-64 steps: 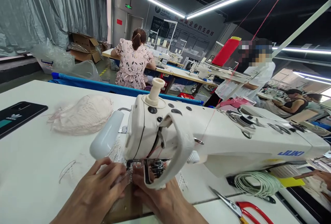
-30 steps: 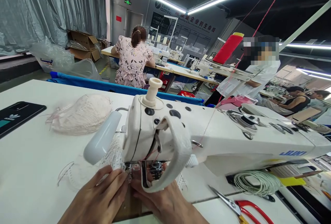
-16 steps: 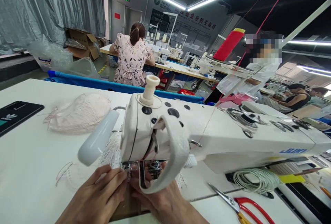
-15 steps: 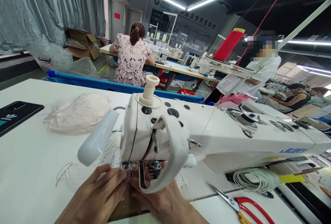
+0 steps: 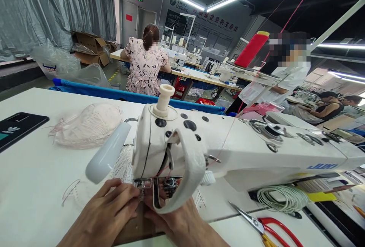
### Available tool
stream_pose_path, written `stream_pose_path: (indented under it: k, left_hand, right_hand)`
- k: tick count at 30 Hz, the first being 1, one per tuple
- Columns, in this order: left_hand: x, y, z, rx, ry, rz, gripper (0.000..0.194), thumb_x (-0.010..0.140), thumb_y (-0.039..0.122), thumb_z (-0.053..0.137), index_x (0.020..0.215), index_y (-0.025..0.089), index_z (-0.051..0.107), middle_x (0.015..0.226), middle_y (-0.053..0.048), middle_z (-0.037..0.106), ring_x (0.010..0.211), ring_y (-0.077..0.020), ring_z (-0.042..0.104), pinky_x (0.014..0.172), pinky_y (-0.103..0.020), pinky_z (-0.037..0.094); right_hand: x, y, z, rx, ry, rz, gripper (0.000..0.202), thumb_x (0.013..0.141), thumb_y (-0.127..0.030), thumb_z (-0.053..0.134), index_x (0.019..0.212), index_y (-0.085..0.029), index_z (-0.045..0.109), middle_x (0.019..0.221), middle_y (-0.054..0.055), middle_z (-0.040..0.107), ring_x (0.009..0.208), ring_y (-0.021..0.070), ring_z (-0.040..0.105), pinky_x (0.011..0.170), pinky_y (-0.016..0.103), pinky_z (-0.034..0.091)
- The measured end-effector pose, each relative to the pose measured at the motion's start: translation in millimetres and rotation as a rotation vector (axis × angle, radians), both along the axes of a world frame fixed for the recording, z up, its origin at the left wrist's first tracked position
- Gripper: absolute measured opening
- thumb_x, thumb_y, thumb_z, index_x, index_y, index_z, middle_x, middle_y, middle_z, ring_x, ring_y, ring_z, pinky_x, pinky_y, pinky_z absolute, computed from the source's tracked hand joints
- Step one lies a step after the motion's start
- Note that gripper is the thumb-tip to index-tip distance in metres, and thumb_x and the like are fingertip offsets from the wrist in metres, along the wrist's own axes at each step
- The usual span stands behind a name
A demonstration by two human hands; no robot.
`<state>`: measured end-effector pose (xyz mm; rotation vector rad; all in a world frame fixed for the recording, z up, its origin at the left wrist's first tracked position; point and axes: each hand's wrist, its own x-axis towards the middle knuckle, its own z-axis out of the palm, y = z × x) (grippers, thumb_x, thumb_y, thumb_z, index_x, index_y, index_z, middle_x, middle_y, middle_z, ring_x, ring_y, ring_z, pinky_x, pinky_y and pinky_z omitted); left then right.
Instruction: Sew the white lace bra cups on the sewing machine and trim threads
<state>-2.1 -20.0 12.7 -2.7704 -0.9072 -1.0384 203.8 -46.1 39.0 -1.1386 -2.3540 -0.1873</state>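
A white sewing machine (image 5: 176,144) threaded with red thread fills the middle. White lace fabric (image 5: 122,165) lies under its head and shows again right of the needle area. My left hand (image 5: 110,211) is closed at the left of the presser foot, bent fingertips pinching the lace. Close beside it, my right hand (image 5: 179,216) reaches in behind the curved white guard (image 5: 195,167); its thumb and fingers are drawn together at the fabric, though the guard partly hides them. A pale lace cup-shaped piece (image 5: 89,125) rests on the table to the left.
Red-handled scissors (image 5: 258,224) lie at the lower right, near a coil of pale cord (image 5: 282,197). A black phone (image 5: 21,127) is at the left edge. A red thread cone (image 5: 252,49) stands behind the machine. Several people sit or stand farther back.
My left hand has shifted very slightly up. The view has moved a little; both hands stay at the needle area.
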Motion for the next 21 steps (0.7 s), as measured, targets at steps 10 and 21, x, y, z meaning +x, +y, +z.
stream_pose_path:
  k: [10, 21]
  left_hand:
    - [1, 0, -1.6, 0.011, -0.003, 0.009, 0.016, 0.092, 0.019, 0.049, 0.094, 0.026, 0.064, 0.09, 0.003, 0.067, 0.082, -0.0122, 0.062, 0.093, -0.029, 0.042]
    - [-1, -2, 0.2, -0.022, 0.041, 0.004, 0.024, 0.093, 0.015, 0.043, 0.09, 0.025, 0.064, 0.088, 0.003, 0.067, 0.079, -0.0114, 0.062, 0.087, -0.028, 0.047]
  right_hand:
    - [1, -2, 2.3, -0.05, 0.05, 0.021, 0.019, 0.089, -0.031, 0.06, 0.073, -0.025, 0.068, 0.09, 0.001, 0.071, 0.096, 0.0176, 0.061, 0.085, 0.032, 0.046]
    - [0, -2, 10.7, -0.096, 0.025, 0.036, 0.018, 0.09, -0.03, 0.059, 0.076, -0.023, 0.068, 0.088, 0.002, 0.069, 0.087, 0.0167, 0.061, 0.074, 0.029, 0.046]
